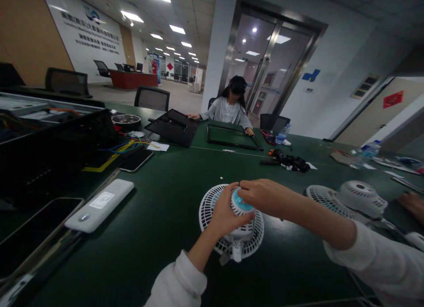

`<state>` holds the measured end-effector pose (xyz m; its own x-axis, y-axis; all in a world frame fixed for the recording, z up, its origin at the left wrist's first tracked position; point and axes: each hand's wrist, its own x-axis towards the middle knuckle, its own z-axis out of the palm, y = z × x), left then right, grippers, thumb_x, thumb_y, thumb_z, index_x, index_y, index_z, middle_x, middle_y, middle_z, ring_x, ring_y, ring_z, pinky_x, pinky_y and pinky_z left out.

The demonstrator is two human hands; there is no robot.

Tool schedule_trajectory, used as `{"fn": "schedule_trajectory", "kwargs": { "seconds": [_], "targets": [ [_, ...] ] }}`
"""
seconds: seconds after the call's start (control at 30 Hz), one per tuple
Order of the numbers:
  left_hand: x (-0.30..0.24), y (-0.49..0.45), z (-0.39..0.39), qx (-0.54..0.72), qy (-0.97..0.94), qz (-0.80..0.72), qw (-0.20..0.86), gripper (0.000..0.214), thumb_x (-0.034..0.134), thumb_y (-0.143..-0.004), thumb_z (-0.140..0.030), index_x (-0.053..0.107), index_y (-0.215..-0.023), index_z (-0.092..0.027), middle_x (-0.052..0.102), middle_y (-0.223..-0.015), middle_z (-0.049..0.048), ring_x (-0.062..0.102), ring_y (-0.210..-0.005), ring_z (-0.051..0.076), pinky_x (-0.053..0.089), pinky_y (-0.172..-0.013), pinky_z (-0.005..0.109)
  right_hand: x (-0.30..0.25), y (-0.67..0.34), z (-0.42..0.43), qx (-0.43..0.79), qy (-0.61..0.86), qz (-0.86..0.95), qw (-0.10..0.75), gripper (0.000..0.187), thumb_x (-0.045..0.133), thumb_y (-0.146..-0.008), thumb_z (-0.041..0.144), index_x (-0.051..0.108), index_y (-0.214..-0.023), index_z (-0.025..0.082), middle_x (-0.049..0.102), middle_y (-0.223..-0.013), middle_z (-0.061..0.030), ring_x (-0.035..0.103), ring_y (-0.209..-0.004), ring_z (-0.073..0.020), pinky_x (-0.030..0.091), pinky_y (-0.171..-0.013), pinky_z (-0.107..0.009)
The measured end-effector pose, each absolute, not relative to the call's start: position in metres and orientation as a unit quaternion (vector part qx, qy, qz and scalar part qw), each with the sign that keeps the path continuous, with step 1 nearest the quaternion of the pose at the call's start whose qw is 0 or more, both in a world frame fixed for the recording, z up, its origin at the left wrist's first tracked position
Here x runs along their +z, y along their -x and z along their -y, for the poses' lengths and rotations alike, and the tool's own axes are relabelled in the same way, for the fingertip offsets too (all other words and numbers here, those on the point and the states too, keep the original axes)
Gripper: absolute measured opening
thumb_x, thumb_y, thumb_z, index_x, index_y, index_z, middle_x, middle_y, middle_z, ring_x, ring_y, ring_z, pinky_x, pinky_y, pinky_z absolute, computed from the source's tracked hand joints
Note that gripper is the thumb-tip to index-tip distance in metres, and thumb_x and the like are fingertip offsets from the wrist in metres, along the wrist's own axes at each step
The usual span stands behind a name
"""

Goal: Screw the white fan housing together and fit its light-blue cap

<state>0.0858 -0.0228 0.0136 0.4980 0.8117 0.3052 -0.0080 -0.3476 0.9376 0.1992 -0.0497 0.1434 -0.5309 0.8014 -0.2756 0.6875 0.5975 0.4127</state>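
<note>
Two bare hands meet over one small desk fan [255, 236], which lies on its back on the green workbench [159, 236], its white wire guard flat against the top. Left hand [225, 219] cups the white motor housing [243, 229] from the near side, fingers curled closely around it. Right hand [261, 195] reaches across from the other side, its fingertips [243, 188] closing narrowly on top, beside the blue cap [242, 205]. Both hands are holding the housing; neither stands open. The grip from two sides appears to steady the housing, while the flat bench supports the guard from below.

Just right lies a second white fan [361, 198], tilted, with another hand [412, 205] at the frame edge, its owner unseen. Left of the work, a white handheld device [99, 205] lies along the bench, seemingly kept out of the way, with a phone [135, 160] beyond it. Farther on are a black bundle [288, 160] and a water bottle [282, 134]. A seated person [228, 111] rests one hand on a black-framed panel [232, 137].
</note>
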Motion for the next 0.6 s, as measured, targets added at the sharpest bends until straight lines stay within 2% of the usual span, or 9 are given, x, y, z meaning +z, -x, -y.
{"fn": "schedule_trajectory", "kwargs": {
  "seconds": [0.17,0.27,0.47,0.6],
  "targets": [
    [0.015,-0.085,0.023,0.415,-0.715,-0.269,0.494,0.070,0.075,-0.063,-0.028,0.039,-0.123,-0.021,0.050,-0.125,0.0095,0.047,-0.115,0.028,0.037,-0.097,0.045,0.143,-0.196,0.050,0.137,-0.451,-0.856,0.213,0.020,0.061,-0.074,0.008,0.063,-0.094,0.010,0.066,-0.085,-0.0099,0.063,-0.065,-0.0156,0.044,-0.053,-0.023],
    [0.016,-0.085,0.023,0.414,-0.718,-0.272,0.490,0.068,0.074,-0.064,-0.029,0.040,-0.122,-0.021,0.050,-0.125,0.0090,0.047,-0.115,0.028,0.038,-0.096,0.045,0.141,-0.195,0.050,0.134,-0.469,-0.854,0.184,0.020,0.057,-0.079,0.011,0.063,-0.099,0.010,0.068,-0.087,-0.0104,0.064,-0.064,-0.0150,0.043,-0.052,-0.023],
    [0.015,-0.086,0.023,0.425,-0.720,-0.266,0.480,0.066,0.075,-0.063,-0.027,0.042,-0.119,-0.022,0.051,-0.122,0.0080,0.048,-0.111,0.028,0.038,-0.094,0.044,0.137,-0.191,0.047,0.129,-0.514,-0.829,0.179,0.021,0.056,-0.079,0.014,0.064,-0.098,0.010,0.069,-0.086,-0.0112,0.064,-0.069,-0.0176,0.043,-0.054,-0.025],
    [0.013,-0.087,0.022,0.439,-0.722,-0.254,0.470,0.066,0.076,-0.061,-0.025,0.042,-0.117,-0.021,0.053,-0.118,0.0071,0.050,-0.107,0.026,0.039,-0.092,0.040,0.138,-0.187,0.049,0.099,-0.561,-0.802,0.180,0.023,0.049,-0.082,0.014,0.062,-0.101,0.011,0.069,-0.088,-0.0121,0.065,-0.076,-0.0208,0.043,-0.058,-0.027]
  ]
}}
